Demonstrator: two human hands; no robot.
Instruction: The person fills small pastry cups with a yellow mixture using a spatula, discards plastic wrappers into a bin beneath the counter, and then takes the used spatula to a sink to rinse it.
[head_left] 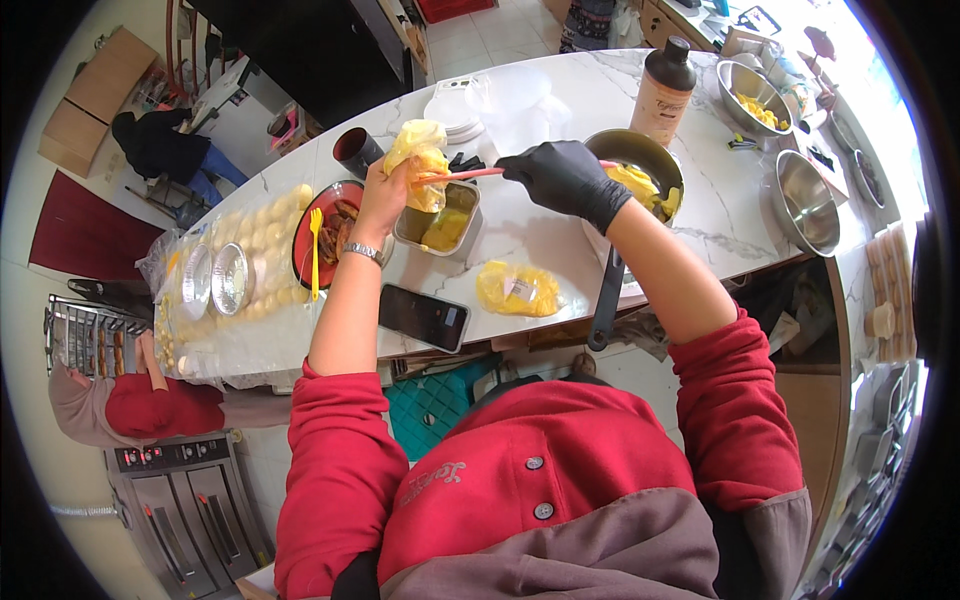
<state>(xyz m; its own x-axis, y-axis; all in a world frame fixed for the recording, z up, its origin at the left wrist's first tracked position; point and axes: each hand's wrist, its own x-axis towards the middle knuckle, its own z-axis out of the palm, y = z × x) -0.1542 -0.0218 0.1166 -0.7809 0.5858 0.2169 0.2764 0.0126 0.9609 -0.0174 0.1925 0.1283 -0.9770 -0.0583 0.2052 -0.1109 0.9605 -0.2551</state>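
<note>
- Head view: your white table (725, 230) is the biggest thing here, and it bends around in front of you.
- The dark pan (655, 152) sits on your right with yellow food in it. Its long handle points back toward you.
- Your right hand (565, 180), in a black glove, is closed and pinches a thin pink stick.
- The metal tin (473, 212) is on the table, just beyond your phone (424, 318). It has soft yellow food in it.
- Your left hand (382, 202) is bare, with its fingers pinching a yellow bag. I cannot tell if they touch the stick too.
- The yellow bag (420, 150) is held up over the far side of the tin. My guess is that you are at the step of getting yellow food out of it. The next move seems to call for a firm grip on the bag and a gentle pull of the stick, with the tin right below.
- The pink stick (475, 174) is the thinnest. Its long side runs left to right, nearly flat. One end points left, into or against the bag; I cannot tell which. The other points toward the pan.
</note>
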